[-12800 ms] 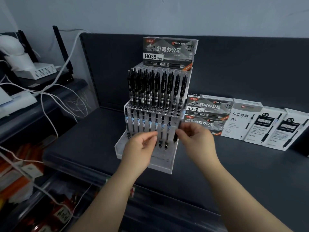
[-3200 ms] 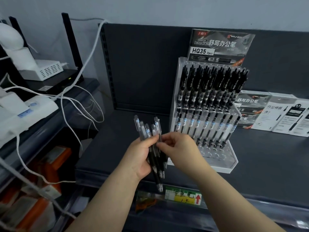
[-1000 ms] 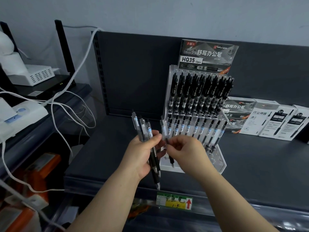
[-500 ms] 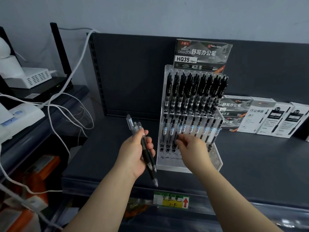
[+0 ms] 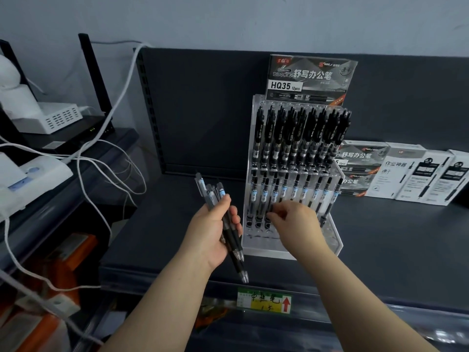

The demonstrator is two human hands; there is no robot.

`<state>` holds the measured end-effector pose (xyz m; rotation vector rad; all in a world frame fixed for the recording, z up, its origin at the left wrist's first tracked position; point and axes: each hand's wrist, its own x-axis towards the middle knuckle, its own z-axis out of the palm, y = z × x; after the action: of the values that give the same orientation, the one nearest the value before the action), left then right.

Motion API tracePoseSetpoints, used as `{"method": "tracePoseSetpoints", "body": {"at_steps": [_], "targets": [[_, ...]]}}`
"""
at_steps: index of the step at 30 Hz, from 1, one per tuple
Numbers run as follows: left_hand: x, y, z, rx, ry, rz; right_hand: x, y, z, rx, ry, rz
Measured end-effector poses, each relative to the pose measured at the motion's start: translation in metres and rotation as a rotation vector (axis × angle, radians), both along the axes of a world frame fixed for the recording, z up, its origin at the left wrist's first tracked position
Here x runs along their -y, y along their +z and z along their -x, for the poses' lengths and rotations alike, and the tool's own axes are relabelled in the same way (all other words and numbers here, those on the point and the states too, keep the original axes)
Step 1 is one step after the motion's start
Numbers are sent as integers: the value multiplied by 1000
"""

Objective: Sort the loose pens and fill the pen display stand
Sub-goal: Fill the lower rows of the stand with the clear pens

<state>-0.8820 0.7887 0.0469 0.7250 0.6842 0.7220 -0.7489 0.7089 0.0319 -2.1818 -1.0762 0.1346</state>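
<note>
A clear acrylic pen display stand (image 5: pixel 330 243) stands on the dark shelf, its upper tiers packed with black pens (image 5: pixel 302 134) and a lower row of clear pens with blue labels (image 5: pixel 294 191). My left hand (image 5: pixel 210 232) grips a small bundle of loose pens (image 5: pixel 229 226), tips pointing down, just left of the stand. My right hand (image 5: pixel 295 219) is at the stand's lower front rows, fingers curled around a pen standing in a hole there; the pen is mostly hidden by the fingers.
Pen boxes (image 5: pixel 406 174) lie on the shelf right of the stand. A dark back panel (image 5: pixel 203 110) rises behind. White cables (image 5: pixel 109 158), a router and white devices (image 5: pixel 48 118) fill the left side. A yellow price label (image 5: pixel 264 301) sits on the shelf edge.
My right hand took one pen from the bundle in my left hand and carried it right to the stand's lower rows. The left hand's bundle has grown smaller.
</note>
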Motion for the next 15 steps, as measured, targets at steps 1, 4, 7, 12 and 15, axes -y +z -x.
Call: {"method": "tracePoseSetpoints", "body": {"at_steps": [1,4,7,12,15], "targets": [[-1,1,0,5,-6,-3,1,-1,0,-8,-8,-27],[-3,2,0,9,-15,1,11,1,5,-89,-3,-166],[-3,3,-3,-8,-9,-12,14,13,24,-180,104,-233],[3,3,-4,-29,-82,-97,3,22,43,-281,231,-117],[3,2,0,-51,-134,-192,1,21,42,-348,216,-100]]}}
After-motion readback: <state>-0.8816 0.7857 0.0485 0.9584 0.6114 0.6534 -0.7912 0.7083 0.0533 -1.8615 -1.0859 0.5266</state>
